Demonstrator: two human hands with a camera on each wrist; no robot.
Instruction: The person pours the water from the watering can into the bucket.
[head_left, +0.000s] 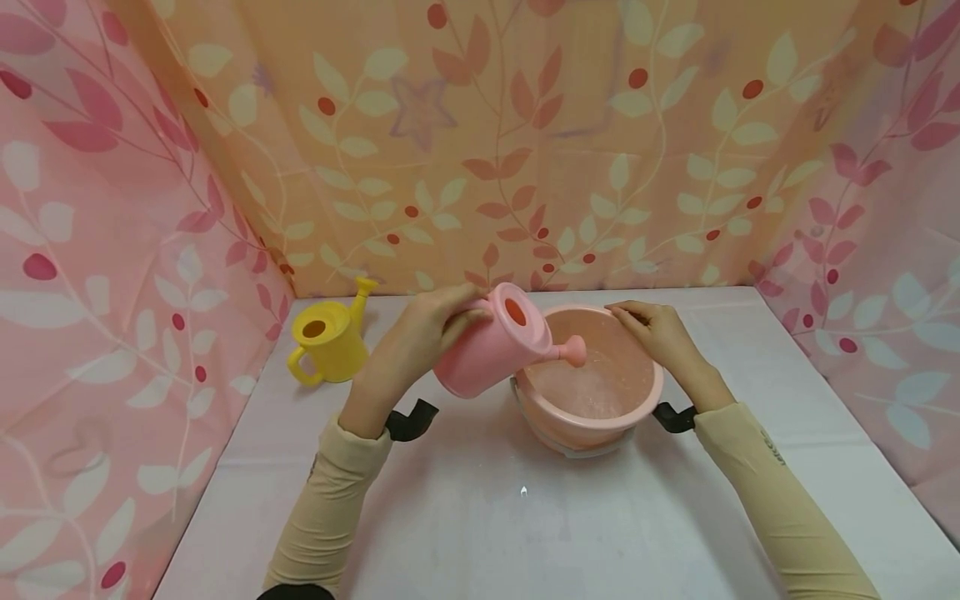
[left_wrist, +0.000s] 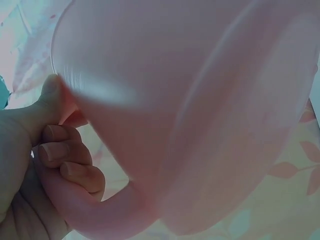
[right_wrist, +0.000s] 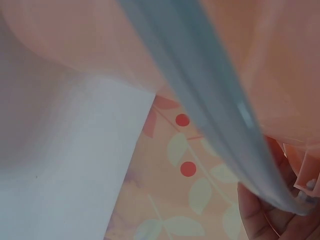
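My left hand [head_left: 412, 337] grips the handle of a pink watering can [head_left: 480, 358], with fingers curled through the handle in the left wrist view. The can is raised and tilted to the right, its round sprinkler head [head_left: 575, 351] over the inside of a peach-pink bucket [head_left: 577, 421]. Splashing water [head_left: 592, 387] shows in the bucket. At the back right of the bucket, my right hand [head_left: 663, 333] holds the rim, fingers on its outside close to where the grey carrying handle [right_wrist: 200, 100] is attached.
A yellow watering can [head_left: 337, 354] stands upright at the back left of the white table [head_left: 480, 533]. A small water drop [head_left: 523, 491] lies on the tabletop in front. Leaf-patterned cloth [head_left: 495, 150] encloses the back and both sides.
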